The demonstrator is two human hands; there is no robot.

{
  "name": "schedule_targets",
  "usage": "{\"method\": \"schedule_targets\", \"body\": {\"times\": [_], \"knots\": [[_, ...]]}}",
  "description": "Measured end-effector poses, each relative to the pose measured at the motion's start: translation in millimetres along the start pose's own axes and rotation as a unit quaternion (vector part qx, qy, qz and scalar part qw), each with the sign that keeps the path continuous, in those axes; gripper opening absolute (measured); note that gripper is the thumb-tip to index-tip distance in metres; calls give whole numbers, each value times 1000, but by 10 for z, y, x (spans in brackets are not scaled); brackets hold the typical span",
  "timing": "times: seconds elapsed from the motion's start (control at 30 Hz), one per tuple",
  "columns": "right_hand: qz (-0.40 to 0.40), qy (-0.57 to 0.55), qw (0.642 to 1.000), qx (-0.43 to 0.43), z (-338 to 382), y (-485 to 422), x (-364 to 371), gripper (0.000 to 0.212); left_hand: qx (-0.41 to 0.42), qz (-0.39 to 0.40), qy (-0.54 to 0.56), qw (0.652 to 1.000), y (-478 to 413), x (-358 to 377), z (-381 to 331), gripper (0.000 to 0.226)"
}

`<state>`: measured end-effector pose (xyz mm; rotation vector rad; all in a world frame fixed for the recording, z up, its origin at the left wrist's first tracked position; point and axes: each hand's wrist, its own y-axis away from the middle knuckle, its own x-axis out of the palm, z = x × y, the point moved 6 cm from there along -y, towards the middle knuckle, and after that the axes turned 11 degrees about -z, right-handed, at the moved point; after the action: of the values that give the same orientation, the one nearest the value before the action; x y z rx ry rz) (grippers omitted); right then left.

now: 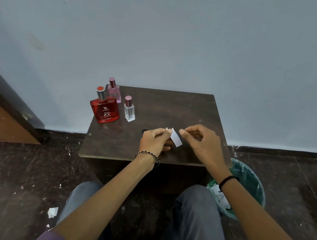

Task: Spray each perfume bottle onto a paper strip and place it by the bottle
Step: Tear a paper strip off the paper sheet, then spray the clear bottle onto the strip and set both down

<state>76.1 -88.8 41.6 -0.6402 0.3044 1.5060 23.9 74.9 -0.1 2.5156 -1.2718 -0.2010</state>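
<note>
Pinching one paper strip (176, 140), left hand (154, 140) fingers closed; right hand (202, 142) loosely open beside; three perfume bottles (105, 108).

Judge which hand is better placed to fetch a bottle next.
Right, probably. The left hand pinches the paper strip, while the right hand looks free, though the bottles stand on the left.

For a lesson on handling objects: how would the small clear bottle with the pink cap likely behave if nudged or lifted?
The small clear bottle stands tall on a narrow base, so a sideways nudge would probably tip it. It looks like glass, so likely fragile and perhaps slippery. It appears nearly empty, so probably light.
</note>
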Motion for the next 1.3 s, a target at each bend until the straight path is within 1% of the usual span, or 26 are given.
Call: {"method": "schedule_targets", "body": {"times": [0.07, 0.1, 0.2, 0.27, 0.33, 0.37, 0.43, 0.5, 0.57, 0.7, 0.77, 0.83, 0.93, 1.03, 1.13, 1.23, 1.3], "knots": [[50, -22, 998, -2, 99, 33, 201, 22, 3, -14, 12, 1000, -18, -91, -45, 12], [62, -31, 998, 0, 140, 42, 284, 21, 4, -21, 20, 1000, -31, -145, -66, 10], [71, -74, 994, 35, 216, 66, 486, 19, 6, -32, 39, 999, -82, -314, -109, 11], [80, -110, 989, 63, 263, 82, 618, 17, 14, -50, 39, 998, -117, -449, -112, 21], [94, -134, 983, 78, 320, 95, 744, 13, 26, -87, 43, 995, -158, -602, -92, 31], [99, -131, 983, 80, 348, 91, 793, 11, 30, -101, 43, 994, -178, -670, -76, 32], [95, -101, 988, 66, 439, 50, 869, 13, 43, -105, 31, 993, -231, -770, -37, 23], [76, -84, 993, 44, 560, -30, 928, 20, 65, -94, 2, 994, -264, -838, -8, 11], [82, -74, 994, 18, 690, -125, 1031, 31, 74, -89, -19, 993, -267, -887, 13, 12], [160, -55, 986, -10, 917, -242, 1392, 65, 86, -94, -53, 990, -267, -958, -33, 16], [189, -62, 980, 0, 983, -254, 1551, 71, 84, -100, -55, 990, -263, -990, -75, 16], [200, -68, 977, 5, 1016, -246, 1651, 64, 77, -102, -51, 990, -266, -1007, -97, 16], [167, -39, 984, -37, 1048, -251, 1628, 36, 80, -95, -61, 990, -258, -998, -122, 19], [157, -44, 985, -55, 999, -212, 1471, 24, 82, -96, -72, 989, -227, -1004, -132, 22], [157, -79, 984, -21, 894, -85, 1182, 23, 99, -101, -100, 985, -171, -985, -160, 24], [151, -150, 977, 26, 718, 90, 886, 34, 120, -93, -146, 978, -74, -894, -216, 25], [151, -193, 968, 57, 610, 203, 710, 39, 128, -89, -153, 976, -16, -811, -261, 24]]}}
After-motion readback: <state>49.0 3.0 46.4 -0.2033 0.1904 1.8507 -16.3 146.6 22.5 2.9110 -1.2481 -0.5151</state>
